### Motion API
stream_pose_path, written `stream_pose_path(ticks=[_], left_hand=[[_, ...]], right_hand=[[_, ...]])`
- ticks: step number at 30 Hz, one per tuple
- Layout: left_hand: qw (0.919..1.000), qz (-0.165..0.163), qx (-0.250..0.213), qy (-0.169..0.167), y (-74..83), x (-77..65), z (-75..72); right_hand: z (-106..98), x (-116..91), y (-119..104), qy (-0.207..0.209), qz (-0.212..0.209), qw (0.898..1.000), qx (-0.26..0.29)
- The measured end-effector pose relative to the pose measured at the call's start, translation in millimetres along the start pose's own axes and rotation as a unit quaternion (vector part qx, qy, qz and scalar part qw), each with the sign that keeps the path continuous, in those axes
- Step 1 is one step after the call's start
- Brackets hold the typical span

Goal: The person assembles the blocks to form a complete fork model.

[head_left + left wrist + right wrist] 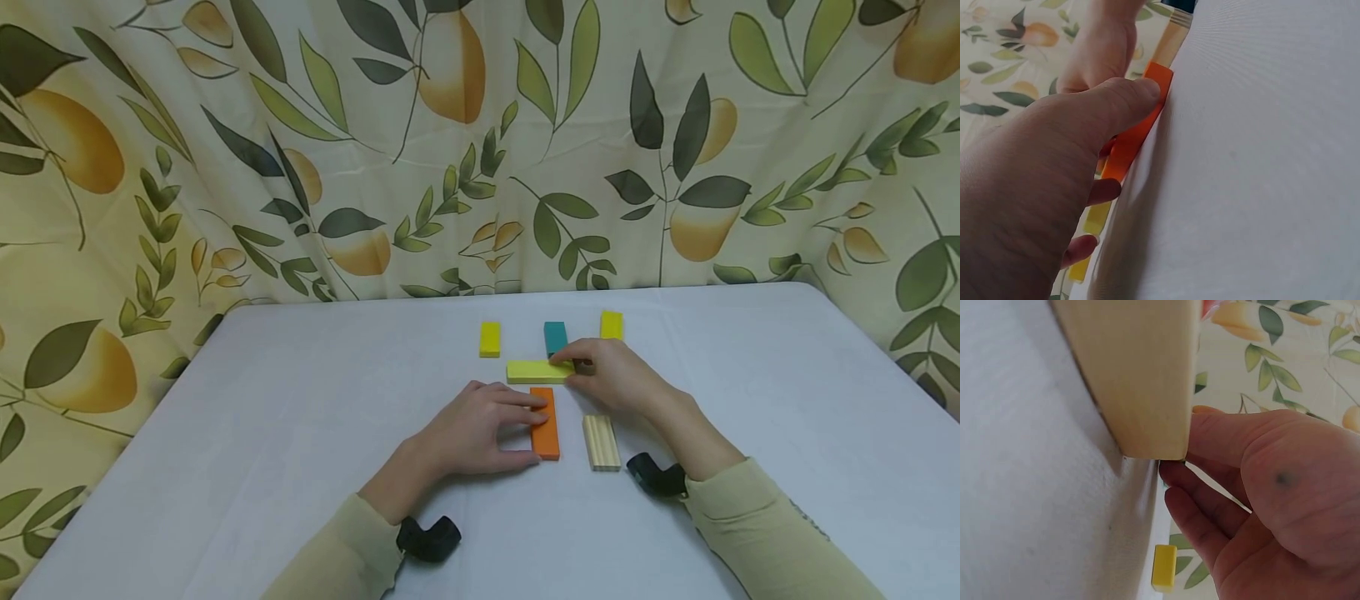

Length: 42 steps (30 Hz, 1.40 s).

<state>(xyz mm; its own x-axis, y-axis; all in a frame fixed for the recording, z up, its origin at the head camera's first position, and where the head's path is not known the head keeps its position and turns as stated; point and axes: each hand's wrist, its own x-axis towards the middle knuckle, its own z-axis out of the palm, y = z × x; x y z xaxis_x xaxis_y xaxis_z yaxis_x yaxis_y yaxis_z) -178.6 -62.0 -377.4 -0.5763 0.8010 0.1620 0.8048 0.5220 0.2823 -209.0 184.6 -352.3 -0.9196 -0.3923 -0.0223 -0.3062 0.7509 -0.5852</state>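
An orange wooden block [551, 437] lies lengthwise in front of me. My left hand [480, 429] holds it from the left, two fingers over its far part and the thumb at its near end; the left wrist view shows the thumb pressed to the orange block [1132, 144]. Just beyond, a lime-yellow block [528, 372] lies crosswise. My right hand [618, 371] pinches its right end between thumb and fingers. That grip is mostly hidden in the right wrist view, behind a plain wood block [1132, 381].
The plain wood block [602, 443] lies right of the orange one. Farther back are a yellow block [490, 340], a teal block [555, 337] and another yellow block [612, 324], near the right fingers. A white cloth [300, 400] covers the table; a patterned curtain [465, 192] hangs behind.
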Motion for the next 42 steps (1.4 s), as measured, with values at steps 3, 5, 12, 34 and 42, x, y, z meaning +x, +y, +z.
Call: stream_pose_path(ticks=[3, 5, 12, 34, 42], left_hand=[[1.0000, -0.001, 0.000, 0.001, -1.1, 0.2, 1.1], [1.0000, 0.000, -0.001, 0.004, -1.7, 0.2, 1.7], [1.0000, -0.003, 0.002, 0.004, -2.8, 2.0, 2.6], [0.9999, -0.008, 0.003, 0.008, -4.2, 3.7, 3.6], [0.9999, -0.007, 0.002, 0.011, -4.1, 3.6, 4.1]], right_hand=[[0.6, 0.2, -0.6, -0.002, 0.003, 1.000, -0.001], [1.1, 0.6, -0.4, -0.002, 0.004, 1.000, -0.003], [0.6, -0.1, -0.3, -0.002, 0.010, 1.000, -0.005], [0.7, -0.4, -0.1, -0.004, 0.004, 1.000, -0.001], [0.3, -0.7, 0.4, -0.005, -0.002, 1.000, 0.002]])
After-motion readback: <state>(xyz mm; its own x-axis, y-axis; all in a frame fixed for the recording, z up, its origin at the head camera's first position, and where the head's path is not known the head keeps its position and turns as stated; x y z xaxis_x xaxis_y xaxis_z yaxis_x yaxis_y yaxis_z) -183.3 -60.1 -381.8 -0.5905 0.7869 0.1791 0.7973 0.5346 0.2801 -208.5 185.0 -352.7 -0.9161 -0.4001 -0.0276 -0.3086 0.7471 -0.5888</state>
